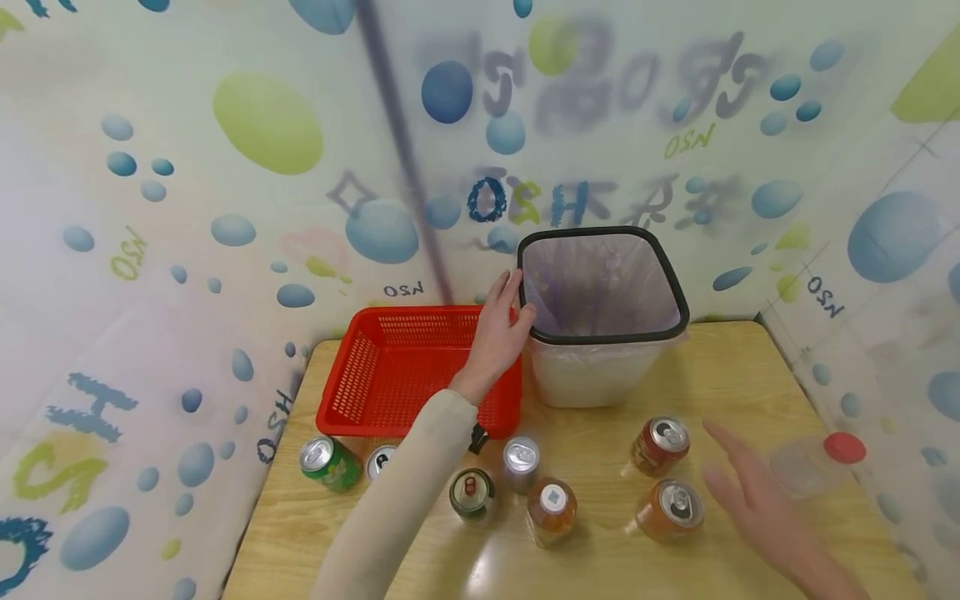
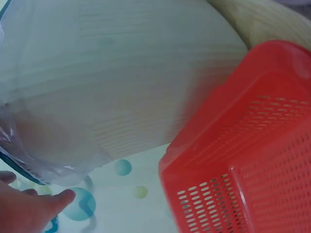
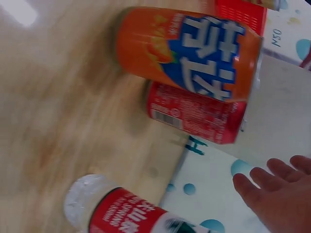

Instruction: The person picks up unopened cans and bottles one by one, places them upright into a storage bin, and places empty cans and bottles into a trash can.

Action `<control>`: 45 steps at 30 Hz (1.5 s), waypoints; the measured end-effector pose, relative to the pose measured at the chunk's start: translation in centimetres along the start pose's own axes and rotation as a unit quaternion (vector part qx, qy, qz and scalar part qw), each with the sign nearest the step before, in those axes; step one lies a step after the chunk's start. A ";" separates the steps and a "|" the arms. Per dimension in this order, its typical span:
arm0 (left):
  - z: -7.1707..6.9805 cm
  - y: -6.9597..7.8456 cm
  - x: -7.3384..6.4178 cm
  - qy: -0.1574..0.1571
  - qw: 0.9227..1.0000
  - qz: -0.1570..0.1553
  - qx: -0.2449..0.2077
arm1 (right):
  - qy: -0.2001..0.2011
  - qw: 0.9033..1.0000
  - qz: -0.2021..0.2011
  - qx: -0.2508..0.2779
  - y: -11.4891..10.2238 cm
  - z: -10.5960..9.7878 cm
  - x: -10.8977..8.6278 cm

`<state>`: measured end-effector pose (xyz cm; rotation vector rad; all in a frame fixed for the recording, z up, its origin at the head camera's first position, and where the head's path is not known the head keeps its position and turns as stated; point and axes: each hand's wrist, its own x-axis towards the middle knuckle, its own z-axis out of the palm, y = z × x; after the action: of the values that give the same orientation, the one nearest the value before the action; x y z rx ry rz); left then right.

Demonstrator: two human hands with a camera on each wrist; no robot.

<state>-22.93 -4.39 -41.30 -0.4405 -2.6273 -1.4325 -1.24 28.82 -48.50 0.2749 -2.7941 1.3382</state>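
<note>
My left hand reaches over the red basket, its fingers extended at the left side of the black rim of a white bin. Whether the fingertips touch the rim I cannot tell. My right hand, blurred, is empty with its fingers spread. It is between an orange soda can and a clear plastic bottle with a red cap. Close to the orange can stands a red soda can. In the right wrist view the bottle shows a red label.
A clear bag lines the bin. In front of the basket are a green can, a can partly hidden by my left sleeve, a dark green can, a silver can and an amber bottle. Patterned walls enclose the wooden table.
</note>
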 end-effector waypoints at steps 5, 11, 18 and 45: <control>-0.1 0.7 0.5 -0.028 0.999 0.021 0.035 | -0.022 0.999 -0.003 -0.029 1.1 0.8 -1.0; 0.1 1.1 0.8 -0.078 0.994 0.005 0.072 | -0.056 0.998 -0.008 -0.029 3.0 1.7 -1.9; 0.1 1.1 0.8 -0.097 0.991 -0.001 0.088 | -0.035 0.998 -0.031 -0.041 4.2 3.4 -2.0; 0.4 2.0 1.0 -0.103 0.984 -0.022 0.144 | 0.000 0.993 -0.109 -0.048 6.2 6.4 -0.8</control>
<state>-23.24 -2.86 -39.68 -0.5230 -2.9632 -1.0397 -1.18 27.78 -57.37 0.5570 -2.7223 1.1516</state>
